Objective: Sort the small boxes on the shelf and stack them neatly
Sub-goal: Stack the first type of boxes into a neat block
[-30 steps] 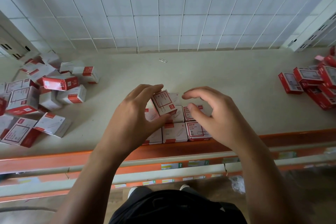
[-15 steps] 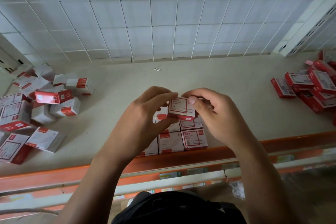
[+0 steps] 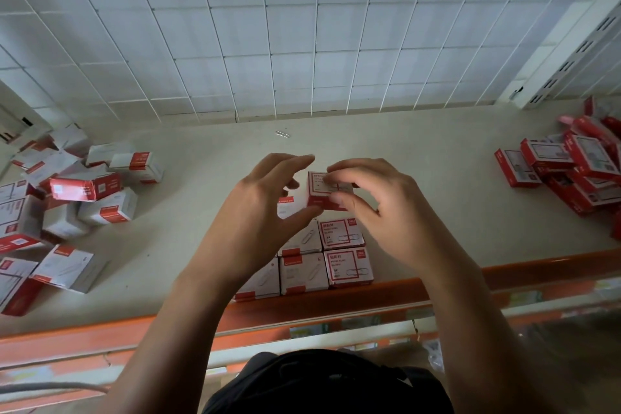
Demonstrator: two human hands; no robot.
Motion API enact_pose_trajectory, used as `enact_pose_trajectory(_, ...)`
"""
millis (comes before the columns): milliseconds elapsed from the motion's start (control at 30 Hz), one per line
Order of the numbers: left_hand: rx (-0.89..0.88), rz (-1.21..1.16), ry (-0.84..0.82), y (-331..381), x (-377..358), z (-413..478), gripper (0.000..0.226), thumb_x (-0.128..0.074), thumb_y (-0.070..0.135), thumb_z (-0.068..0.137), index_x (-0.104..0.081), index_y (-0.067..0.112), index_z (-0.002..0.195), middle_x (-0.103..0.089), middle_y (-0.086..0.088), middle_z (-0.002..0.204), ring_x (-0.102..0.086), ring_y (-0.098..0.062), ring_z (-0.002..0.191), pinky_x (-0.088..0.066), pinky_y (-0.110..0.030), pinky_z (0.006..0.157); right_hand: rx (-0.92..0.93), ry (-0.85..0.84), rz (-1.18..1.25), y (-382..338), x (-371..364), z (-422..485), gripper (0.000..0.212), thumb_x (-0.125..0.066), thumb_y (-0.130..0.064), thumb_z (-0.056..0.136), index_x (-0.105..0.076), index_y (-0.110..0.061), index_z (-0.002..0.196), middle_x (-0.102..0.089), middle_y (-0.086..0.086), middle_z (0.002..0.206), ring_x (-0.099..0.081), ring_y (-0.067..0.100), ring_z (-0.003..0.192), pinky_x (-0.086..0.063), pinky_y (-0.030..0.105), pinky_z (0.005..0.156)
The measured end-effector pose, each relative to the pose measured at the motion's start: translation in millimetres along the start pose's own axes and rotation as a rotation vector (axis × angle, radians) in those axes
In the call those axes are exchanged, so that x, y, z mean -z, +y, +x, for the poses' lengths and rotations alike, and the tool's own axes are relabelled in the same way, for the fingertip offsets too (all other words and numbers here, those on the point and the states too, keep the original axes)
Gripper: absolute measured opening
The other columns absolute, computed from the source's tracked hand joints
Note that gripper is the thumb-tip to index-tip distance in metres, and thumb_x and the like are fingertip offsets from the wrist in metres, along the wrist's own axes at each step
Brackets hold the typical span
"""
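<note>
Small box (image 3: pixel 324 190) pinched by right hand (image 3: pixel 386 208) at frame centre, left hand (image 3: pixel 258 215) cupped just beside it, neat rows of boxes (image 3: pixel 342 252) set below, loose boxes (image 3: pixel 84 191) heaped at left, red boxes (image 3: pixel 571 168) piled at right

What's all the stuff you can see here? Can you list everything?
held box: one, red and white, above the neat boxes
neat boxes: at least five showing, white and red, in rows at the shelf's front edge
left pile: many boxes, white and red, jumbled
right pile: several boxes, mostly red, jumbled
paper clip: one, silver, loose near the wall
shelf: one, beige, orange front lip
wall: white, gridded, behind the shelf
left hand: one, beside the held box, fingers loosely spread
right hand: one, fingers pinch the held box
</note>
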State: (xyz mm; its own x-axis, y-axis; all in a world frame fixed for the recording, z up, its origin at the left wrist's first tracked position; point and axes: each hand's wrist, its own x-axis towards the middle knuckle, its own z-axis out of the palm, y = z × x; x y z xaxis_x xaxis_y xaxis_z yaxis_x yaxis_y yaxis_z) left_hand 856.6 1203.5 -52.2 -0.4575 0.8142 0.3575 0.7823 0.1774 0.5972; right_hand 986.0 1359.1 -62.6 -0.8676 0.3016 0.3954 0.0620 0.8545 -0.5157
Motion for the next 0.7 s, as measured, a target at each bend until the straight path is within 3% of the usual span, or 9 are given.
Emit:
enact_pose_trajectory(233,0.074,0.153,-0.085,-19,-1,-13,0.036,-0.069,0.035,0.085,-0.067,0.024,0.119,-0.058,0.01,0.128,-0.058,-0.011,0.111,-0.051,-0.031,0.089,-0.089,-0.137,0.016,12,-2,-6,0.025,-0.066,-0.016,0.091,-0.069,-0.015,0.116,-0.066,-0.002,0.118,-0.057,0.009,0.113,-0.042,0.011,0.095)
enact_pose_trajectory(433,0.116,0.116,-0.108,-22,-8,-21,0.03,-0.065,0.035,0.088,-0.07,0.022,0.115,-0.059,0.011,0.122,-0.052,-0.004,0.093,-0.046,-0.022,0.08,-0.128,-0.18,0.064,4,-4,-11,0.023,-0.067,-0.018,0.09,-0.07,-0.017,0.113,-0.065,-0.008,0.118,-0.056,0.003,0.111,-0.047,0.015,0.096)
enact_pose_trajectory(600,0.111,0.104,-0.096,-22,-9,-25,0.03,-0.064,0.034,0.089,-0.069,0.021,0.116,-0.058,0.009,0.125,-0.058,-0.012,0.107,-0.053,-0.038,0.088,-0.157,-0.208,0.008,-3,-5,-11,0.022,-0.063,-0.022,0.093,-0.067,-0.017,0.114,-0.065,-0.007,0.122,-0.057,0.005,0.112,-0.044,0.013,0.094)
enact_pose_trajectory(700,0.123,0.072,-0.063,-23,-2,-33,0.031,-0.063,0.036,0.091,-0.068,0.023,0.118,-0.055,0.01,0.131,-0.059,-0.012,0.109,-0.054,-0.038,0.088,-0.155,-0.188,-0.019,-5,-6,-14,0.023,-0.062,-0.02,0.093,-0.068,-0.016,0.115,-0.064,-0.006,0.124,-0.056,0.007,0.117,-0.043,0.017,0.099)
